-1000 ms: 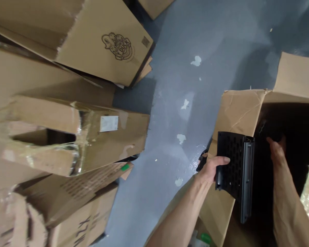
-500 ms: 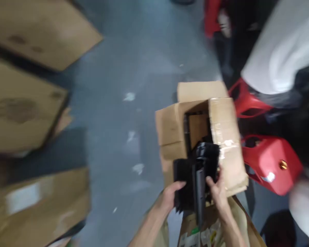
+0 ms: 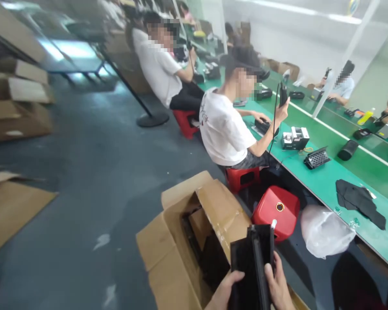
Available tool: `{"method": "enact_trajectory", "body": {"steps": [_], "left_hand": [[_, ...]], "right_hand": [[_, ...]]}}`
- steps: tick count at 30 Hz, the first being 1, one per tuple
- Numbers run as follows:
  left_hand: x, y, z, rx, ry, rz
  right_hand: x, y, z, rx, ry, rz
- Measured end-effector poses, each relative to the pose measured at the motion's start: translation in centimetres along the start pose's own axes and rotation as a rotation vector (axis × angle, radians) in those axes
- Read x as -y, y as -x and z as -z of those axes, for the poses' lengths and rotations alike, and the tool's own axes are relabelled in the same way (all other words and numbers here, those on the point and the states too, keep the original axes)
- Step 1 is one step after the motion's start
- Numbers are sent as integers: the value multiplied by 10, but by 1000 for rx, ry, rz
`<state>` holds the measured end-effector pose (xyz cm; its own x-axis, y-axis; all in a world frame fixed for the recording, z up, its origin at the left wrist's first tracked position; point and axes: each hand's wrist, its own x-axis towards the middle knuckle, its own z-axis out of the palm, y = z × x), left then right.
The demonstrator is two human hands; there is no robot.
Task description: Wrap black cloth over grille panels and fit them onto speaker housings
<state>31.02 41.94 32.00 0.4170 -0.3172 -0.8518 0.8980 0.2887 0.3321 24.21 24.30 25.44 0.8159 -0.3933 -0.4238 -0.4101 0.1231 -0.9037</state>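
Note:
Several long black plastic parts [image 3: 245,258], stacked side by side, are held upright between my two hands at the bottom of the view. My left hand [image 3: 225,289] grips them from the left, its thumb lying on the black face. On the other side my right hand [image 3: 280,280] is closed round the right edge, thumb in front. Just left of the parts stands an open cardboard box [image 3: 171,254] with its flaps folded out. More black pieces [image 3: 213,260] lie inside it, partly in shadow.
A red stool [image 3: 274,211] stands beyond the box, beside a white plastic bag [image 3: 325,232]. A green workbench [image 3: 330,181] runs along the right, with black cloth [image 3: 358,200] on it. Seated people in white shirts [image 3: 223,129] work there. Cardboard boxes [image 3: 16,215] sit at left.
The view has swung up and right, bringing the workbench and seated people into sight. The black parts have moved from over the box's near end to its right side, still in both hands.

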Motion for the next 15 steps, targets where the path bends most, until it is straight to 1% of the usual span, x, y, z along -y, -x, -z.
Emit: {"method": "enact_trajectory", "body": {"steps": [2, 4, 6, 7, 9, 11, 13, 15], "left_hand": [[-5, -9, -28, 162, -105, -90], [-12, -19, -57, 321, -201, -262], [-21, -31, -91, 456, -312, -438], [-27, -37, -109, 516, -381, -501], [-42, -54, -149, 638, -514, -602], [-59, -76, -194, 763, -616, -720], [-79, -106, -244, 868, -679, -857], [-100, -143, -295, 915, -747, -996]], "right_hand": [[13, -1, 21, -5, -79, 73], [27, -6, 42, -5, -136, 170], [45, -19, 66, -13, -180, 255], [56, -29, 79, -1, -192, 297], [81, -56, 109, 44, -182, 393], [107, -91, 144, 85, -121, 488], [131, -132, 182, 84, -43, 548], [152, -177, 219, 75, 26, 584]]}}
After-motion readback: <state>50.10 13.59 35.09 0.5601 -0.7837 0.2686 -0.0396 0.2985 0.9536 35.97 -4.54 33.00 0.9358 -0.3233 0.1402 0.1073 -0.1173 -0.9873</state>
